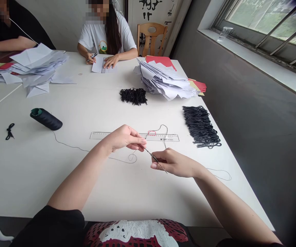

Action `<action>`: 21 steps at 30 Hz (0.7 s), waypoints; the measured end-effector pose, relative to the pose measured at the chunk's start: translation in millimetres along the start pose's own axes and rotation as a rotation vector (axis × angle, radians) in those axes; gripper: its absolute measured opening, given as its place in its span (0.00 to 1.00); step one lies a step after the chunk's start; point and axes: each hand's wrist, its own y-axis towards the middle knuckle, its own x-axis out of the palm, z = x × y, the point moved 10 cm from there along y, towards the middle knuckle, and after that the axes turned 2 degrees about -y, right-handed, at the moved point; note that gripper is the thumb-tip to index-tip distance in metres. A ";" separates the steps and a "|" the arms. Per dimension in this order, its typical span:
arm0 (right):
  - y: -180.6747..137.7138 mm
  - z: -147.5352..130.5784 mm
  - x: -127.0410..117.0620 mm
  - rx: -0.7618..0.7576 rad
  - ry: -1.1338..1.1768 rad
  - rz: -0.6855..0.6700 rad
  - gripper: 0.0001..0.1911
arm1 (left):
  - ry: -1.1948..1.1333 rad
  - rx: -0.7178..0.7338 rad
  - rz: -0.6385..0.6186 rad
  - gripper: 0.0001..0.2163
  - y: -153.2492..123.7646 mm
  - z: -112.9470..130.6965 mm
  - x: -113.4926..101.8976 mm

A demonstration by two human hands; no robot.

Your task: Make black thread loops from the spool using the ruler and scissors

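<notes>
The table was white and smooth. Its right edge ran close beside the right hand, with dark floor beyond. Bare tabletop lay open in front of both hands and out to the left. The left hand had thumb and fingertips pinched together on the thin grey thread, right at the upper tip of the needle. The right hand was closed on that needle, a slim metal one, held slanting just above the table between the two hands. The thread looped once beneath them and trailed left to one dark spool lying on its side. One clear plastic ruler lay just beyond the hands. Further off sat two heaps of black cord loops, one small knotted scrap and two ragged paper stacks. Two people sat at the far edge.
</notes>
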 end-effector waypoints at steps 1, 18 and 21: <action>0.2 -0.3 -0.2 -0.002 0.000 0.004 0.25 | -0.004 0.000 0.000 0.13 0.0 -0.1 -0.2; -15.6 22.7 3.1 0.173 -0.423 0.027 0.11 | 0.023 -0.035 0.052 0.10 2.6 -3.7 -7.6; -16.2 23.1 14.1 0.136 -0.554 -0.002 0.10 | 0.041 -0.054 0.048 0.12 1.0 -3.8 -6.8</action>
